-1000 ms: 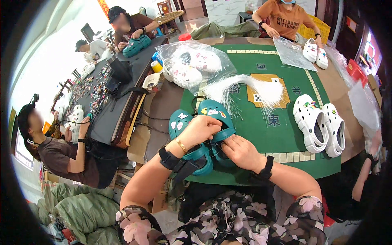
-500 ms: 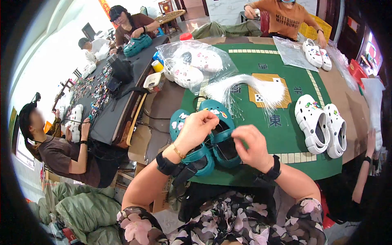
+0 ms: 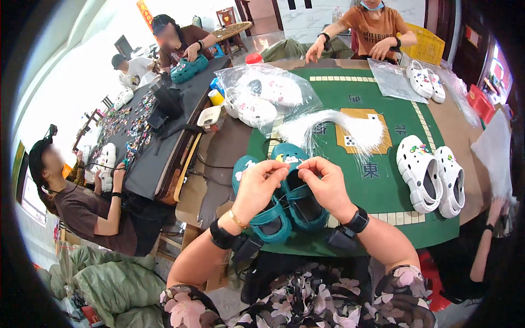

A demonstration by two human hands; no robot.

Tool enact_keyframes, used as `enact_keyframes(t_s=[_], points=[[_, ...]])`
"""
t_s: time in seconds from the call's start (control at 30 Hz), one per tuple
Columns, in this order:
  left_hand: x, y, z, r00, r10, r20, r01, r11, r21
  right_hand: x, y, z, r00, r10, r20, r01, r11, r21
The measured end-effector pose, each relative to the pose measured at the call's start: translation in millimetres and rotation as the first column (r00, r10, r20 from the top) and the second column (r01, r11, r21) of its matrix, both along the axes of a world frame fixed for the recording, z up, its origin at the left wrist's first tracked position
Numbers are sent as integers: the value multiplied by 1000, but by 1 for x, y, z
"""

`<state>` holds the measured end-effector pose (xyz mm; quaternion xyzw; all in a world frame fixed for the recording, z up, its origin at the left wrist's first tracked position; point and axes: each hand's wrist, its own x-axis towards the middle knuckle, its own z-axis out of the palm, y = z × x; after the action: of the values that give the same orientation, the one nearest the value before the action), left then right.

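Hands meet right over a pair of teal clogs (image 3: 284, 202) at the near edge of the green table (image 3: 383, 186). Left hand (image 3: 257, 186) and right hand (image 3: 328, 183) both pinch something tiny, fingertips touching. White clogs (image 3: 432, 175) sit further right, bagged ones (image 3: 262, 98) beyond.

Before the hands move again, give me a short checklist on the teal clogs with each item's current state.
1. Both hands on the work: left hand and right hand meet over the teal clogs: ok.
2. Clogs lying as a pair on the green table: ok.
3. Something pinched between the fingertips: cannot tell, too small.
4. Bundle of white strands close behind the clogs: ok.
5. White clogs apart from the hands: ok.
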<state>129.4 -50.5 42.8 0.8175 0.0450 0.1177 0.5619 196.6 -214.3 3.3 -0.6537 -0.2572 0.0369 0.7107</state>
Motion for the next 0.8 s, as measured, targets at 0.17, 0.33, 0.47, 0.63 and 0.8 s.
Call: enact_keyframes(t_s=[0.17, 0.33, 0.47, 0.63, 0.8], points=[[-3, -1, -4, 999, 10, 38, -14, 994, 108, -1, 0, 5, 1000, 16, -21, -16, 1000, -15], [1, -3, -7, 998, 13, 67, -23, 987, 160, 6, 2, 2, 998, 32, -57, -30, 999, 33], [0, -6, -4, 997, -4, 72, -6, 991, 137, 7, 3, 5, 1000, 18, -8, -18, 999, 27], [0, -4, -5, 1000, -1, 28, -3, 990, 143, 4, 4, 9, 997, -4, 77, 5, 1000, -21], [1, -5, -8, 999, -1, 46, -5, 992, 128, 1, 2, 11, 991, -12, 132, 18, 999, -39]])
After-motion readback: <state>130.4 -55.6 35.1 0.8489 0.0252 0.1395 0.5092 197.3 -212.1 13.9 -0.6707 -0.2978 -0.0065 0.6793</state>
